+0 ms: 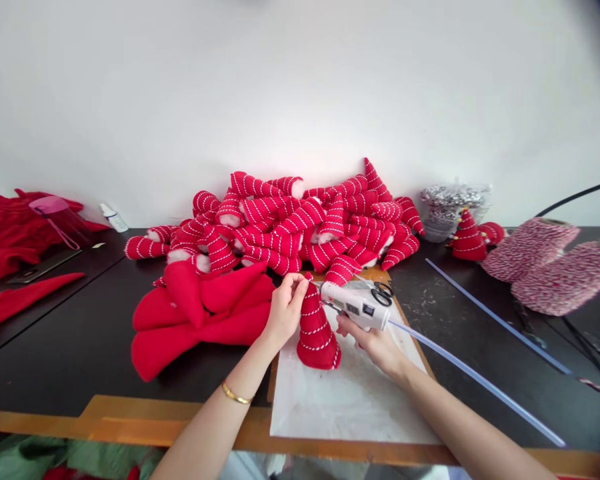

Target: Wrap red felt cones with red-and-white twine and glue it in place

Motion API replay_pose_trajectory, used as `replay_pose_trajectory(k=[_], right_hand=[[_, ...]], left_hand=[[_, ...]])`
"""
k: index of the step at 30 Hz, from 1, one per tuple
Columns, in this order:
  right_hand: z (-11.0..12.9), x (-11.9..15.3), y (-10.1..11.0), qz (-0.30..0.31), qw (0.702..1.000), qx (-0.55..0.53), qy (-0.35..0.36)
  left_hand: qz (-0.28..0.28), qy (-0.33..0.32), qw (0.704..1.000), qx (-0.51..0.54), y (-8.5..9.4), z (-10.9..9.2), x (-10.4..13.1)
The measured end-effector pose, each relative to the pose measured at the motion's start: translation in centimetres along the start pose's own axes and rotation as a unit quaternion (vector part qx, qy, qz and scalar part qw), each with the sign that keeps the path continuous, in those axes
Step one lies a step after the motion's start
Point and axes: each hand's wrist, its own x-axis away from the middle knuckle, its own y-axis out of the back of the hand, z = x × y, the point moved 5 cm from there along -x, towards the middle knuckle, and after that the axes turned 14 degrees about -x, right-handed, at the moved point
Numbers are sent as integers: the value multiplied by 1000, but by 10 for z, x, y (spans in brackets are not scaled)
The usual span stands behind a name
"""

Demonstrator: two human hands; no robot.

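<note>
My left hand (287, 303) pinches the tip of a stuffed red fabric cone (319, 337), which stands on the white board (325, 413) with red-and-white cord wound round it. In my right hand (373, 343) is a white hot glue gun (355, 305), its nozzle close to the cone's tip. A long clear glue stick (480, 379) runs out of the gun's back toward the lower right. Black-handled scissors (381, 293) lie just behind the gun, their blades partly hidden. Whether my left fingers also hold the cord end, I cannot tell.
Behind lies a heap of cord-wrapped cones (300, 220). Plain red stuffed cones (200, 313) are piled left of my left hand. On the right are cord spools (530, 253), a loose glue stick (500, 317), a decorated cone (469, 240) and a tub of silver tinsel (437, 217).
</note>
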Motion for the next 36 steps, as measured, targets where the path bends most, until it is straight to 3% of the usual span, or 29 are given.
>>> replay_pose_trajectory(k=[14, 36], right_hand=[[6, 1, -4, 11, 1000, 1, 4], [8, 1, -6, 9, 1000, 16, 4]], left_hand=[[8, 64, 994, 93, -8, 12, 0], [8, 70, 993, 95, -10, 18, 0]])
